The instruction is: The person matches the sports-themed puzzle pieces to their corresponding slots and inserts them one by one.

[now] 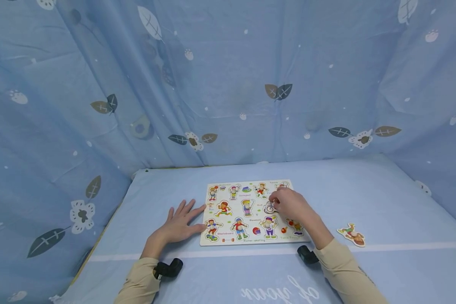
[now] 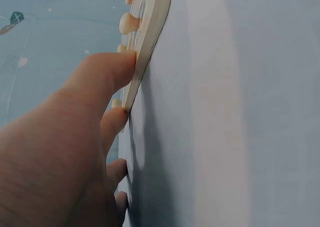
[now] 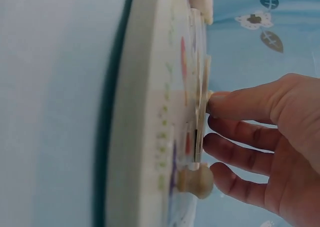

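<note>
A white wooden puzzle board [image 1: 228, 242] with several knobbed pieces of sports figures lies on the cloth-covered table. My left hand [image 1: 180, 226] is spread flat at its left side. In the left wrist view the thumb and a fingertip touch the board's edge [image 2: 155, 32]. Over the board's right part, my right hand [image 1: 290, 204] pinches a knobbed puzzle piece [image 3: 202, 112]. In the right wrist view this thin piece stands close over the board, next to another piece's round wooden knob [image 3: 201, 181]. My fingers hide part of it from the head view.
A loose puzzle piece [image 1: 351, 234] with a green and brown figure lies on the table to the right of the board. Blue patterned curtain [image 1: 228, 84] hangs behind and at both sides. Black camera mounts [image 1: 169, 268] sit at both wrists.
</note>
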A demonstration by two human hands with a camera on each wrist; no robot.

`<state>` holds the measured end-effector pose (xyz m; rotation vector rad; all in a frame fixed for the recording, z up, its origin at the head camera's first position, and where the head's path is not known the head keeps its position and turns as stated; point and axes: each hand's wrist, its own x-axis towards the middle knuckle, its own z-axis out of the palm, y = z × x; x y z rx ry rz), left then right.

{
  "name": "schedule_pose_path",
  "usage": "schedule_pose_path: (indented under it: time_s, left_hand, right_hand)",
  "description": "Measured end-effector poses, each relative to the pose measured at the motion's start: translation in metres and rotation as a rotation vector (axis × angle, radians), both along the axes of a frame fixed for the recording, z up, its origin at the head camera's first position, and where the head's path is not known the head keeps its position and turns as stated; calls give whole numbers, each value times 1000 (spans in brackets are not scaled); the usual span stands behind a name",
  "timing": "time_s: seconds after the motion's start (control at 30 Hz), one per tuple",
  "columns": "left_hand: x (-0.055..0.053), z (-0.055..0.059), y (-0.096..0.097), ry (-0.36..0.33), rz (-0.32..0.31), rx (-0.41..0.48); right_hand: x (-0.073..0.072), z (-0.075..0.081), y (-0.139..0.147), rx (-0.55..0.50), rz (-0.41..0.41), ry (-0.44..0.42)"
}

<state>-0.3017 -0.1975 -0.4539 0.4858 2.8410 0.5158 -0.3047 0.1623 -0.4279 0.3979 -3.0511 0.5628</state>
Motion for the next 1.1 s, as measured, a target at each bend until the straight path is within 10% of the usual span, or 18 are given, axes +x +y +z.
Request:
schedule_pose_path:
  time_s: [1.1]
  left_hand:
    - [0, 0, 1, -6, 4, -8]
  right_hand:
    - [6, 2, 1, -23, 54, -65]
